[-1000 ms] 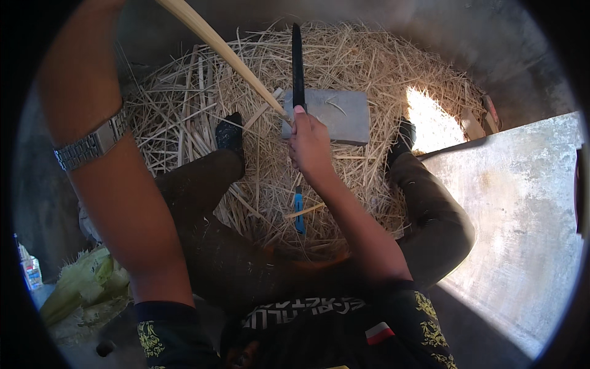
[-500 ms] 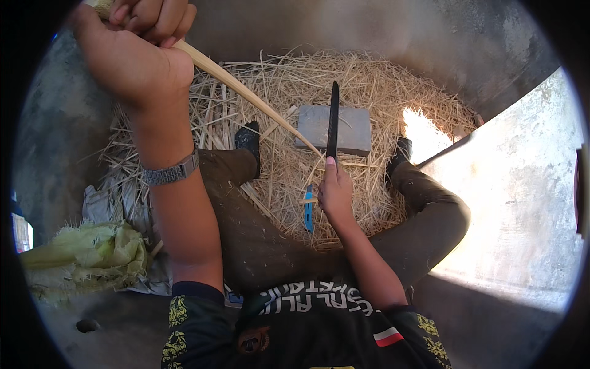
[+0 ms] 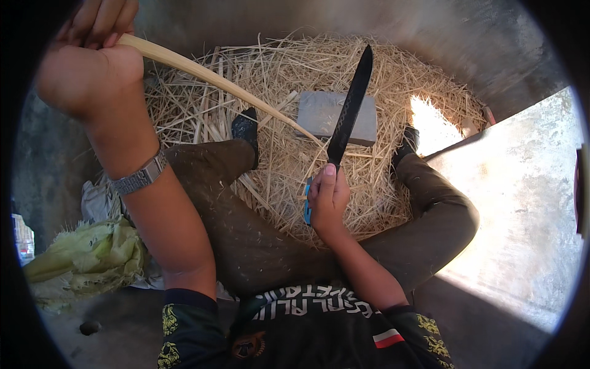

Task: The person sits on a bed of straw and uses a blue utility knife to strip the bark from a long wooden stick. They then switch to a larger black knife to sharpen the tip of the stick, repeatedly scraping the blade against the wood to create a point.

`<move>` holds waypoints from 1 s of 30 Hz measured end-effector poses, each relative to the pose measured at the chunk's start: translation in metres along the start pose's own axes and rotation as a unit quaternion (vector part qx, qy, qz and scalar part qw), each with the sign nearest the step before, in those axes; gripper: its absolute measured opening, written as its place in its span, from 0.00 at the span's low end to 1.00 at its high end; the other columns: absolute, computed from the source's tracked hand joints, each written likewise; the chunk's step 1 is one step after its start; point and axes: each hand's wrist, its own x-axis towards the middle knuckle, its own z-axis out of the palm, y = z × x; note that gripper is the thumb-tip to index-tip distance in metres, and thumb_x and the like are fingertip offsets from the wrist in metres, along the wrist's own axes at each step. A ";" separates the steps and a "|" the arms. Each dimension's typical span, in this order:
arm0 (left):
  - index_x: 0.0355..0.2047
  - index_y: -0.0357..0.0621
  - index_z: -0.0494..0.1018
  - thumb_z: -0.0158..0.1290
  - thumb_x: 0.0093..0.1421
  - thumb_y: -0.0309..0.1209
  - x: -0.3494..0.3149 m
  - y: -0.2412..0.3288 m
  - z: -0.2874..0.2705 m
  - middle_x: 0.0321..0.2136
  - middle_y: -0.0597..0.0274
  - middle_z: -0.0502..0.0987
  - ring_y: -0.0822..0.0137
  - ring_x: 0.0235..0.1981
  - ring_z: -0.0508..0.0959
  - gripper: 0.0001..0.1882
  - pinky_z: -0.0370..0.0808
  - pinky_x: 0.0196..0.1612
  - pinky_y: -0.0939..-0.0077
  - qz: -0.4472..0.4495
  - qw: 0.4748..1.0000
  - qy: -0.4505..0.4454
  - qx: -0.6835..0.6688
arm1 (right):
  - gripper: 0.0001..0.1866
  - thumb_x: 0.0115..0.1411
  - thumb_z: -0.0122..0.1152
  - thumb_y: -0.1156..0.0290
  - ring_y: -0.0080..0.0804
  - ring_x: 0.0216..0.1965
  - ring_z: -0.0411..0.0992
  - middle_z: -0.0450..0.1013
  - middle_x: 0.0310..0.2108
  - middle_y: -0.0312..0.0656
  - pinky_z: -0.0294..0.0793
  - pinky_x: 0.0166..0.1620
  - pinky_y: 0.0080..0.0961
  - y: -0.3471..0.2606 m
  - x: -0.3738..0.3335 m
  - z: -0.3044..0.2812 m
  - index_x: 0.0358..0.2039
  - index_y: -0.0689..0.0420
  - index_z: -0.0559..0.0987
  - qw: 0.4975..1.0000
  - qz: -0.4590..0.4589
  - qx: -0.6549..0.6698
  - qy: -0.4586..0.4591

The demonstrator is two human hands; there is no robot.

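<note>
My left hand [image 3: 92, 64], raised at the upper left, is closed around the thick end of a long pale wooden or bamboo strip [image 3: 216, 79]. The strip slants down to the right and tapers to a thin tip near the knife. Low in the middle, my right hand [image 3: 330, 202] grips a knife [image 3: 351, 104] with a broad black blade pointing up and slightly right. Whether the strip touches the blade, I cannot tell. A flat bright-blue object [image 3: 308, 208] lies behind my right hand, partly hidden by it. Beyond the knife rests a grey block [image 3: 317, 113].
Straw-like shavings [image 3: 276, 197] cover the floor between my bent legs. Curved concrete walls [image 3: 405, 24] stand around the far side, with a sunlit pale panel [image 3: 516, 197] on the right. A torn yellow-green sack [image 3: 86, 255] lies at the left.
My left hand has moved left, pulling the strip with it. The knife has turned, its tip swinging right and its flat side now showing more. My right hand now covers more of the blue object.
</note>
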 end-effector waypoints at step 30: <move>0.22 0.51 0.56 0.38 0.64 0.68 -0.028 -0.029 0.103 0.13 0.74 0.48 0.77 0.15 0.44 0.32 0.44 0.20 0.79 0.078 0.985 0.110 0.105 | 0.24 0.71 0.47 0.53 0.38 0.17 0.65 0.65 0.16 0.48 0.65 0.26 0.39 0.013 0.035 -0.018 0.29 0.65 0.71 0.968 0.021 -0.248 -0.014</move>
